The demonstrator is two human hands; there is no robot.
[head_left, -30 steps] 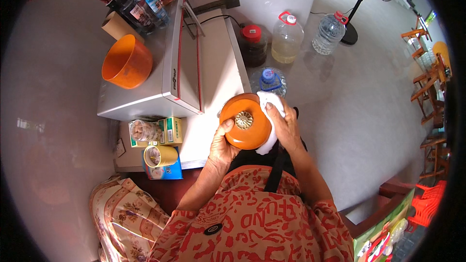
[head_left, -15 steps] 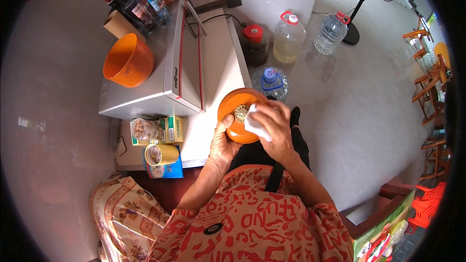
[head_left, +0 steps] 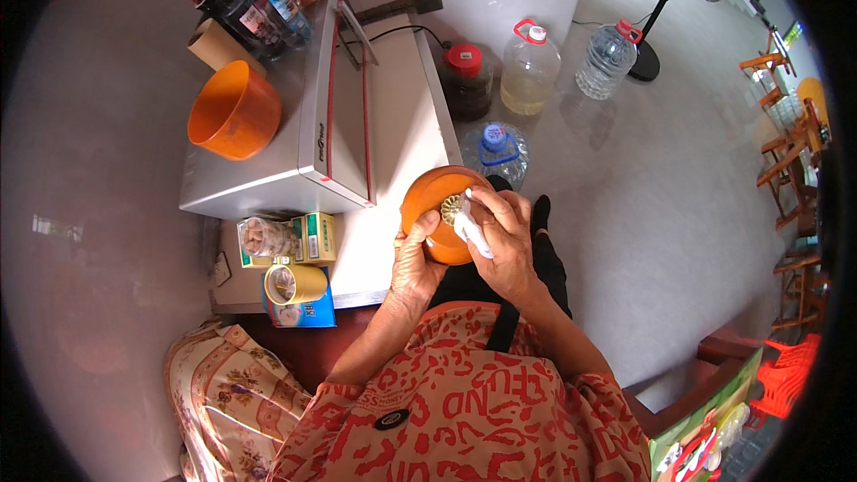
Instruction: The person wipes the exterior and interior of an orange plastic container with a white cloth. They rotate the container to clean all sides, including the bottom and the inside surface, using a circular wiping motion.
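An orange round lid (head_left: 423,201) with a ribbed gold knob (head_left: 451,208) at its middle is held up in front of my body. My left hand (head_left: 416,266) grips its near left rim, the thumb lying on the top face beside the knob. In my right hand (head_left: 505,248) is a white cloth (head_left: 471,230), pinched in the fingers and pressed against the knob's right side. Some of the lid's right part is hidden behind that hand and the cloth.
A silver cabinet (head_left: 268,180) stands on the white table (head_left: 406,116), bearing an orange bowl (head_left: 234,112) and several bottles. A yellow cup (head_left: 299,285) and a jar (head_left: 266,236) sit nearby. A blue-capped water bottle (head_left: 500,153) stands on the floor beyond the lid.
My right hand has drawn the cloth down slightly, from over the lid's right part onto the knob's side. The left thumb has slid inward, closer to the knob.
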